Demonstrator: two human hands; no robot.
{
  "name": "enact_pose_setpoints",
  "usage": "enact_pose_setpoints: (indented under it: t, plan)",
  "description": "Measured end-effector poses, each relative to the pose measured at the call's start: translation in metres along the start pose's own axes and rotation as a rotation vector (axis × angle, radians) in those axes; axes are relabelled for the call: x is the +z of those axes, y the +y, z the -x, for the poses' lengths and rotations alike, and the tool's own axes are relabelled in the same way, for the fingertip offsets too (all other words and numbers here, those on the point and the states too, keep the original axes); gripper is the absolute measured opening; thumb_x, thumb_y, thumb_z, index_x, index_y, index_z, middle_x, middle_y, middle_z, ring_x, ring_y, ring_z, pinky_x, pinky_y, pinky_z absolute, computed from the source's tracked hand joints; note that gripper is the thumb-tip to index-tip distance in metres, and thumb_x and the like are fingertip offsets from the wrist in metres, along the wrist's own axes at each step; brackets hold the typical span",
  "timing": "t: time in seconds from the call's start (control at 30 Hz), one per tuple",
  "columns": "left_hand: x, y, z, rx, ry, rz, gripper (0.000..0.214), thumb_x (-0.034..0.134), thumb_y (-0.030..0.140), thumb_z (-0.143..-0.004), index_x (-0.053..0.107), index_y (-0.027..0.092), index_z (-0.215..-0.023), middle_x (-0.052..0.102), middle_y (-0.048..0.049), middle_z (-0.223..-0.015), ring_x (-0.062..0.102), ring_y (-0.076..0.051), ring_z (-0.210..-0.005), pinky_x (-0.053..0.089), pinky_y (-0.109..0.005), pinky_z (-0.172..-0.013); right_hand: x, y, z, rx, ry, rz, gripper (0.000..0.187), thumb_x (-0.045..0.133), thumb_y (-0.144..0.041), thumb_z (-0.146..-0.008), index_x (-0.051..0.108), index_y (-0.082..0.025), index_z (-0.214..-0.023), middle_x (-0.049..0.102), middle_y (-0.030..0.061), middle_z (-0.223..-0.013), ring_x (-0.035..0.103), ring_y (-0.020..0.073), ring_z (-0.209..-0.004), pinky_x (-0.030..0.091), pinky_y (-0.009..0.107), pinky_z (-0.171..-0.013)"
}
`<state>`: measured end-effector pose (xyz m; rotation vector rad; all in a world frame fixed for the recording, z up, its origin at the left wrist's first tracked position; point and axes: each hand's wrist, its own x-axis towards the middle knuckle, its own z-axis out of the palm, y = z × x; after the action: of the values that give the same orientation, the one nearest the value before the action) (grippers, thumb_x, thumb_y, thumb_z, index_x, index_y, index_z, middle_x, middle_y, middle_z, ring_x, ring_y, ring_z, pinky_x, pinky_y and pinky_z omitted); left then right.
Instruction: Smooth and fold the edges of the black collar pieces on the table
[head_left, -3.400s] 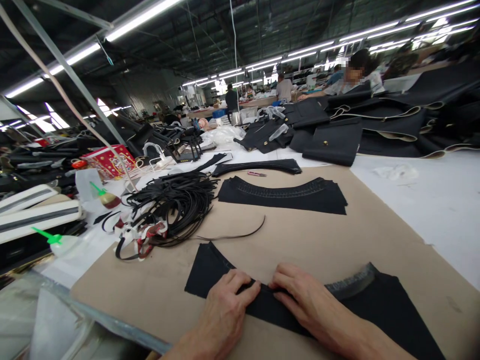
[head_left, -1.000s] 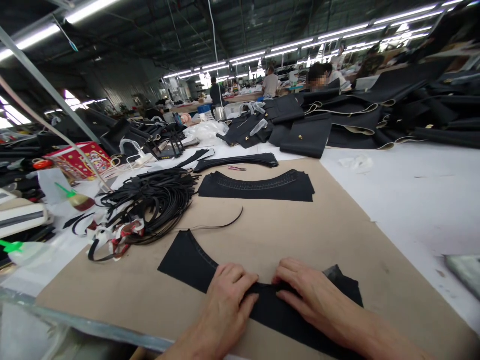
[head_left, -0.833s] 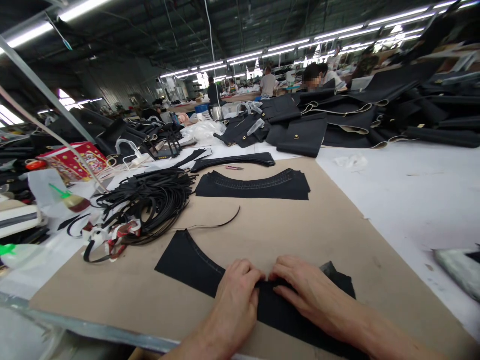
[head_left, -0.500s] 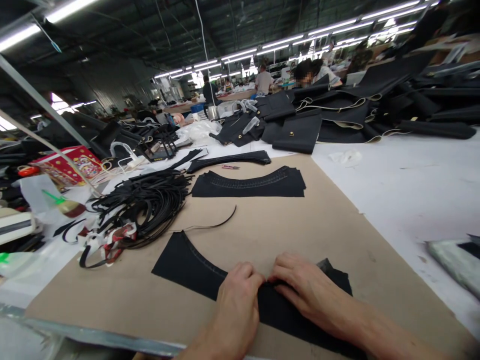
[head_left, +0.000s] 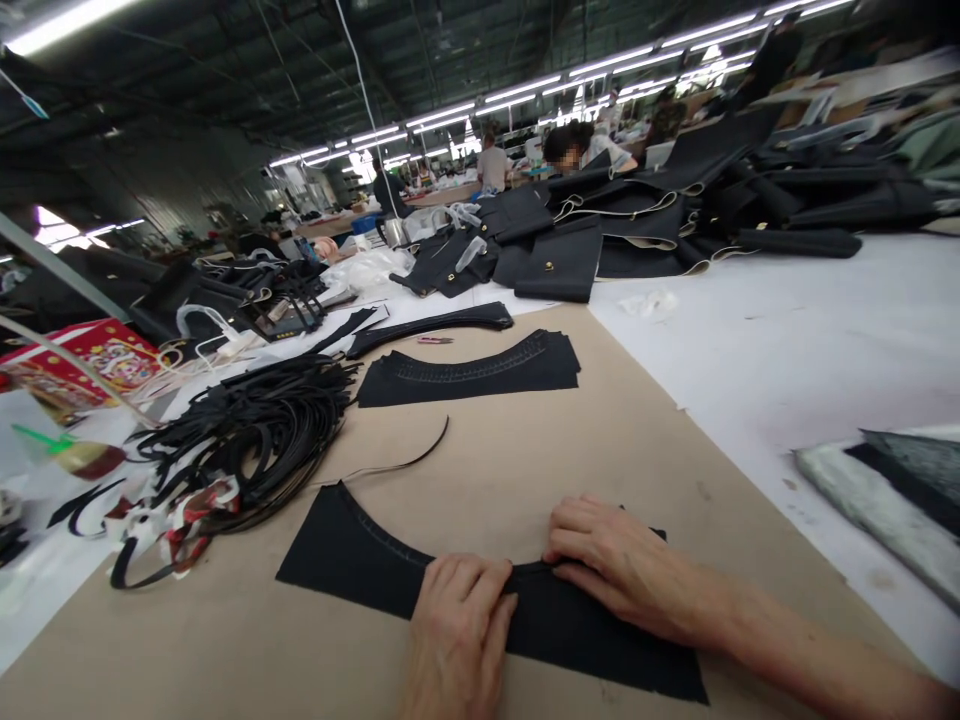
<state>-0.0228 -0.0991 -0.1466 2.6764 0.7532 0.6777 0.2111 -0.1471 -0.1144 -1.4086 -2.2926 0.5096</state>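
A curved black fabric piece (head_left: 337, 550) lies on brown cardboard (head_left: 600, 440) in front of me. My left hand (head_left: 457, 625) rests on its upper edge with the fingers together, pressing down. My right hand (head_left: 622, 565) lies on the same edge just to the right. Its thumb and fingers are closed on the folded rim. The fingertips of both hands nearly meet at the middle of the piece. A thin black strip (head_left: 405, 460) curls on the cardboard beyond it.
A stack of similar curved black pieces (head_left: 469, 370) sits farther back. A bundle of black straps (head_left: 255, 440) lies to the left, near a green-tipped bottle (head_left: 75, 455) and a red box (head_left: 82, 360). Black bags (head_left: 570, 260) are heaped behind. Grey-black pieces (head_left: 885, 500) lie on the white table at right. People work far off.
The view has swung right and down. My hands have stayed on the piece's upper edge, and the grey strip at its right end no longer shows. Grey-black pieces have come into view at the right.
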Motion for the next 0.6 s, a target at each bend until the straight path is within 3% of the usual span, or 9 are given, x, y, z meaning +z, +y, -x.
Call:
enact_pose_setpoints:
  t: [0.1,0.23,0.6]
  plan:
    - [0.003,0.014,-0.017,-0.131,-0.017,0.018,0.030,0.051,0.005,-0.083,0.059,0.020,-0.108,0.056,-0.0071,-0.099,0.053,-0.026,-0.093,0.048,-0.042,-0.081,0.000,0.000,0.002,-0.019,0.001,0.011,0.014,0.058,-0.006,-0.090,0.058,-0.020,-0.091,0.055,0.0004,-0.093,0.052,0.0184,-0.091,0.035,0.032,-0.084]
    - [0.005,0.029,-0.036,-0.240,-0.116,0.145,0.033,0.048,-0.005,-0.074,0.062,0.018,-0.092,0.056,-0.0049,-0.092,0.053,-0.024,-0.089,0.048,-0.037,-0.080,0.001,0.000,0.003,-0.019,-0.010,0.017,0.012,0.058,-0.007,-0.091,0.058,-0.019,-0.091,0.055,0.0013,-0.092,0.051,0.0187,-0.091,0.037,0.031,-0.084]
    - [0.012,0.018,-0.039,-0.208,-0.181,0.196,0.036,0.043,-0.001,-0.076,0.064,0.020,-0.096,0.057,-0.0047,-0.092,0.056,-0.022,-0.091,0.050,-0.034,-0.081,-0.012,0.018,0.012,0.005,0.000,-0.002,0.015,0.070,-0.009,-0.085,0.060,-0.019,-0.091,0.058,-0.0002,-0.090,0.052,0.0184,-0.088,0.034,0.032,-0.084]
